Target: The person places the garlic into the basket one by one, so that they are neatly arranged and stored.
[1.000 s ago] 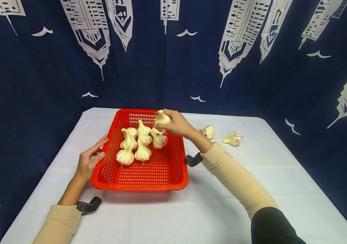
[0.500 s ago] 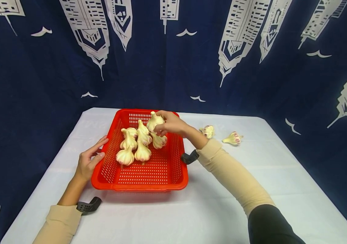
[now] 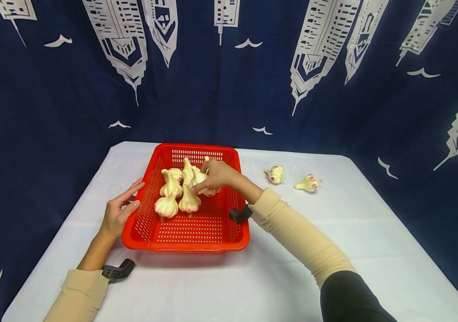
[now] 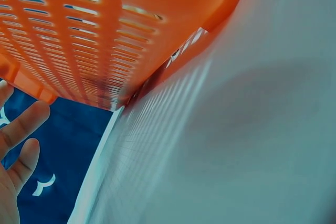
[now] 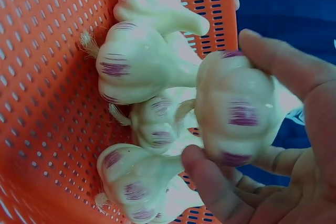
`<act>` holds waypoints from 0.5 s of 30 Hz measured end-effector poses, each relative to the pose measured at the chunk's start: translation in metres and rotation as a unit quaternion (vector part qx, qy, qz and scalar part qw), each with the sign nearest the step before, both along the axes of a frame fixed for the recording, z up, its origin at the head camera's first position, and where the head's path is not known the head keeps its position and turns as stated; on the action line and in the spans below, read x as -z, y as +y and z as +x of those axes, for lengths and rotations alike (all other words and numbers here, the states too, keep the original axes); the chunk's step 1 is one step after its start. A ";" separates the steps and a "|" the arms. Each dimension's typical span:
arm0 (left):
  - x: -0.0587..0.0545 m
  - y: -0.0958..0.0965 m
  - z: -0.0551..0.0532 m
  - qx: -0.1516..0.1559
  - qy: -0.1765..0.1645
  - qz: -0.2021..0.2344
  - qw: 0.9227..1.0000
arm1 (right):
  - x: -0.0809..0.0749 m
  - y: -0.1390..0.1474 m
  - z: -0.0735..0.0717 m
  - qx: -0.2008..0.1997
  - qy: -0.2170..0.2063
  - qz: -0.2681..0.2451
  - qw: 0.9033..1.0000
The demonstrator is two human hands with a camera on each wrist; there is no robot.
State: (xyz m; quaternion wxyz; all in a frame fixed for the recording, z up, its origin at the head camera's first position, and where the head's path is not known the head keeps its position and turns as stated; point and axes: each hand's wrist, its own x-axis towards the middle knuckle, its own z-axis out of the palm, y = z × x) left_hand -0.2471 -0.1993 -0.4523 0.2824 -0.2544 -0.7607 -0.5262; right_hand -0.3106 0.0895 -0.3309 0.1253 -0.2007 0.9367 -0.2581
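Note:
A red perforated plastic basket (image 3: 196, 247) stands on the white table with several garlic bulbs (image 3: 166, 206) grouped inside it. My right hand (image 3: 218, 174) reaches over the basket's right side and grips a garlic bulb (image 5: 236, 111) between thumb and fingers. In the right wrist view that bulb hangs just above the other bulbs (image 5: 134, 64), its underside toward them. My left hand (image 3: 117, 212) rests against the left rim, fingers extended and touching it. The left wrist view shows its fingers (image 4: 29, 121) next to the basket wall (image 4: 105, 40).
Two more garlic bulbs lie on the table right of the basket: one nearer (image 3: 275, 174), the other farther right (image 3: 309, 183). A dark blue curtain (image 3: 196, 89) with white building prints hangs behind the table. Each wrist wears a black device (image 3: 118, 269).
My right hand has moved left and lowered the held garlic bulb from the basket's back right toward the grouped bulbs. My left hand stays at the rim.

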 end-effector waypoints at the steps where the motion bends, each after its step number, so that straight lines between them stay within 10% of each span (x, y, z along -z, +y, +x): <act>1: 0.000 0.000 0.000 0.000 0.001 0.000 1.000 | 0.000 0.000 0.000 0.004 0.000 0.012 1.000; 15: 0.000 0.000 0.000 0.004 -0.001 0.000 1.000 | 0.013 -0.007 0.001 0.011 0.022 0.158 0.987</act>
